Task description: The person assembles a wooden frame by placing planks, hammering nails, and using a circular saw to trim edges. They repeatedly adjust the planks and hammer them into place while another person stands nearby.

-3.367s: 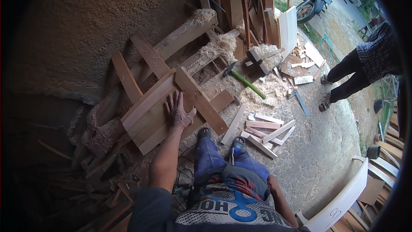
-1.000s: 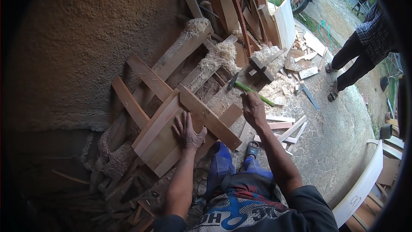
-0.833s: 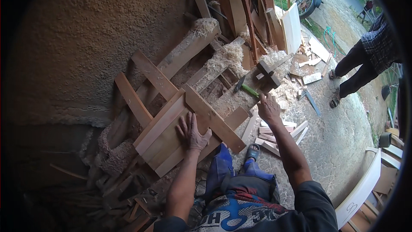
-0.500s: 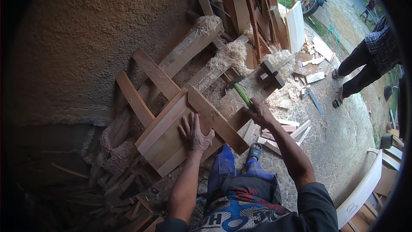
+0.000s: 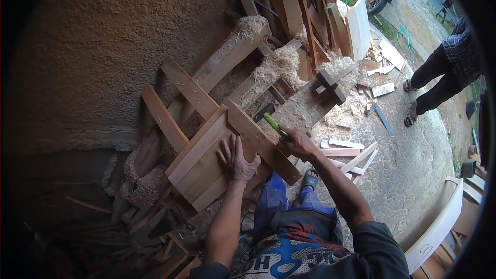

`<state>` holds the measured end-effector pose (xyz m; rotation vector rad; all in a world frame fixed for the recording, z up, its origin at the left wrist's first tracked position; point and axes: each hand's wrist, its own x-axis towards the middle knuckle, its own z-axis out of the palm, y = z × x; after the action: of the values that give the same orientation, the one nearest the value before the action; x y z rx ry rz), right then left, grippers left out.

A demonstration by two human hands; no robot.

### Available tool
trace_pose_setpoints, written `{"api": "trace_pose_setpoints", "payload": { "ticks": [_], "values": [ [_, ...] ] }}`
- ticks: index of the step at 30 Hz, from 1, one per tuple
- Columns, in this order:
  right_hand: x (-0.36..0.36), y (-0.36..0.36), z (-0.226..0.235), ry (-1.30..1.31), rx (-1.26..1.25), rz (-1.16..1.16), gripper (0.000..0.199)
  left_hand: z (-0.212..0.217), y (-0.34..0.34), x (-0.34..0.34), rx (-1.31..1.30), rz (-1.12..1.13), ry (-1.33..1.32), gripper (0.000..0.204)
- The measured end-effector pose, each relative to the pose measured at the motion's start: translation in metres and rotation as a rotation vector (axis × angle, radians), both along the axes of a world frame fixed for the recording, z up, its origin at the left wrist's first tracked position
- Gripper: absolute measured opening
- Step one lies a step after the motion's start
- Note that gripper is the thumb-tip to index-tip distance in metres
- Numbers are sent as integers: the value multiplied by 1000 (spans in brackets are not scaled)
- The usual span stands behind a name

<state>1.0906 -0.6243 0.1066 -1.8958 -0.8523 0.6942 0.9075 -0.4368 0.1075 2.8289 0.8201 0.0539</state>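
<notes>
My left hand (image 5: 238, 161) lies with fingers spread on a panel of joined light wooden planks (image 5: 199, 178). Along the panel's right side runs a browner board (image 5: 261, 139), its lower end reaching past the panel. My right hand (image 5: 297, 143) is wrapped round the green handle of a hammer (image 5: 272, 121). The dark hammer head is just beyond that board's right edge; whether it touches the wood I cannot tell. Two brown boards (image 5: 190, 89) stick out from the panel's far left side.
Shavings (image 5: 281, 64) cover the beams beyond the panel. A dark wooden cross-shaped tool (image 5: 329, 88) rests on a thick plank. Offcuts (image 5: 356, 157) and a blue-bladed square (image 5: 383, 120) lie on the floor. A person (image 5: 447, 70) stands at right; a rough wall (image 5: 103, 57) rises at left.
The hammer and my right hand have moved left and nearer to me, close to the browner board. My left hand stays on the panel. The view has shifted slightly.
</notes>
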Motion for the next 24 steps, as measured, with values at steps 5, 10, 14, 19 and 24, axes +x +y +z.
{"api": "trace_pose_setpoints", "payload": {
  "ticks": [5,10,14,19,24],
  "values": [
    [0,1,2,-31,38,9,38,-4,1,-2,-6,1,-12,104],
    [-2,0,4,-19,26,-4,38,-2,2,-1,-25,-3,-17,105],
    [-1,4,4,22,-40,-18,39,-2,1,1,-30,-5,-18,105],
    [1,9,10,115,-95,-20,44,-4,2,-1,-19,-11,-24,106],
    [3,6,22,131,-119,7,49,0,0,-1,-24,-3,-18,104]
  ]
}}
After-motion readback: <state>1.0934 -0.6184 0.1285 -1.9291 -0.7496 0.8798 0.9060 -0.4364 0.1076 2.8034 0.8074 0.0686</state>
